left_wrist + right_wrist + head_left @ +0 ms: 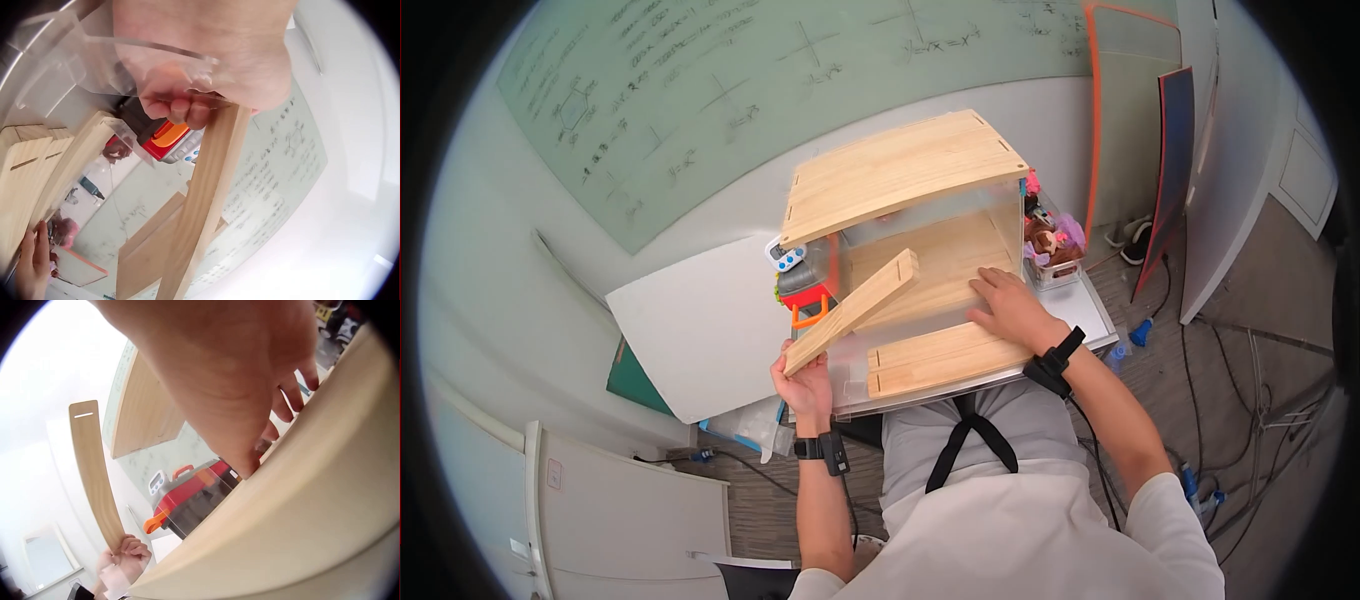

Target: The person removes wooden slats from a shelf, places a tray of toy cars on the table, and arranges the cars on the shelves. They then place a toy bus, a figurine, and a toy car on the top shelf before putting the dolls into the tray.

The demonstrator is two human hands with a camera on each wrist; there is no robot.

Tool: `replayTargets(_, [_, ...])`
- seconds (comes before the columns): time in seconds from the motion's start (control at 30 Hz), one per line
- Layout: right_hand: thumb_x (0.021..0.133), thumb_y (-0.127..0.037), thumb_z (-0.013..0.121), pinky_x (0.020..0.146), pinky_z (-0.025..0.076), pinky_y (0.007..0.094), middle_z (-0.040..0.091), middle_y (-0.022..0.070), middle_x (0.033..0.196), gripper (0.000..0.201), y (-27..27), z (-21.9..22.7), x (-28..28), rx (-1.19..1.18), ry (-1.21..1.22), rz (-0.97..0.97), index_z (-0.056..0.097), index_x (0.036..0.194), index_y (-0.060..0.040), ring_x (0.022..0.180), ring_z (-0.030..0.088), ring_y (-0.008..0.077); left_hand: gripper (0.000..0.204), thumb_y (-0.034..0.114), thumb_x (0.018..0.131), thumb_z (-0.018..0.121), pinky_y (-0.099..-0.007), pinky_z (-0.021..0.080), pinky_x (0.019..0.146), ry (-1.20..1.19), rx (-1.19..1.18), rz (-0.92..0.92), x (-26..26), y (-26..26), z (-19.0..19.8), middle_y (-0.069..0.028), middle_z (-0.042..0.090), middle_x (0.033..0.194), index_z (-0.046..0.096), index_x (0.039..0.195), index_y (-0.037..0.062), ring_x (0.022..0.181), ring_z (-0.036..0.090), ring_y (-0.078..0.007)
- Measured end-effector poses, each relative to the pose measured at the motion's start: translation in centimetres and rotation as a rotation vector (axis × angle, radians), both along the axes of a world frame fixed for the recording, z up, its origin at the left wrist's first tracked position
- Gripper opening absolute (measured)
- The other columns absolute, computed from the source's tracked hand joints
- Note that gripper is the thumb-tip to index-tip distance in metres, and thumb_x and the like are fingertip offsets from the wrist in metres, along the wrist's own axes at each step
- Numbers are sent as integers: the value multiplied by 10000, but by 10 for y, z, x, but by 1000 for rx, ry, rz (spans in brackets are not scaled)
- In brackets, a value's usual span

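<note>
My left hand grips the near end of a long narrow wooden board. The board is raised and tilted, with a slot at its far end. A clear plastic piece overlaps this hand in the left wrist view. My right hand rests at the far edge of a wooden slat with slots, which lies along the table's front. Its fingers reach forward over the wood, loosely spread. Behind both hands stands a wooden box frame with a wooden top panel, clear sides and a wooden base.
Left of the frame sits a red and grey case with orange handles, a white device with blue buttons on it. A basket of small toys stands to the right. A white panel leans at left. Cables lie on the floor.
</note>
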State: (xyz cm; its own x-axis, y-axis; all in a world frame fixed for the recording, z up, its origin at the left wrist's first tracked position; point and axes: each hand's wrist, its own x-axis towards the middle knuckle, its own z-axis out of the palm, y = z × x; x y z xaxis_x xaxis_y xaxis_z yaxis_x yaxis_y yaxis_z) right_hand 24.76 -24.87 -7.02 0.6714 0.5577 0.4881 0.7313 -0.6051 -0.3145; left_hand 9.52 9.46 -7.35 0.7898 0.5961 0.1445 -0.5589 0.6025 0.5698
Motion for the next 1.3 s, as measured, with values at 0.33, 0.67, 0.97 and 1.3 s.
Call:
replayTargets(0.33, [848, -131, 666, 1068, 490, 486, 619, 267, 1333, 420, -9, 21, 7, -96, 160, 40, 653, 1237, 27, 1221, 599, 443, 190, 293, 956, 489, -311, 377, 738, -49, -28, -71, -3, 8, -10, -5, 447, 814, 510, 987, 107, 731, 414, -136])
replayTargets(0.67, [834, -359, 770, 1101, 462, 496, 587, 304, 1354, 608, 48, 24, 12, -166, 18, -12, 637, 1297, 11, 1276, 558, 469, 237, 289, 952, 508, -315, 386, 744, -46, -46, -65, -3, 6, -8, -3, 501, 848, 557, 1068, 88, 735, 430, -133])
replayTargets(0.97, [854, -141, 663, 832, 587, 520, 692, 276, 1054, 326, 46, 26, 40, -403, -1, 131, 637, 1131, 28, 1001, 695, 447, 283, 311, 960, 504, -326, 415, 758, -49, -71, -30, 0, 7, -15, -15, 527, 869, 547, 1121, 83, 721, 465, -143])
replayTargets(1.3, [989, -122, 535, 729, 544, 583, 662, 363, 797, 364, 15, 73, -30, 5, 251, 138, 593, 1229, 146, 786, 682, 516, 268, 318, 979, 484, -305, 416, 773, -49, -38, -2, -2, 0, -10, 3, 535, 879, 553, 1102, 90, 780, 484, -118])
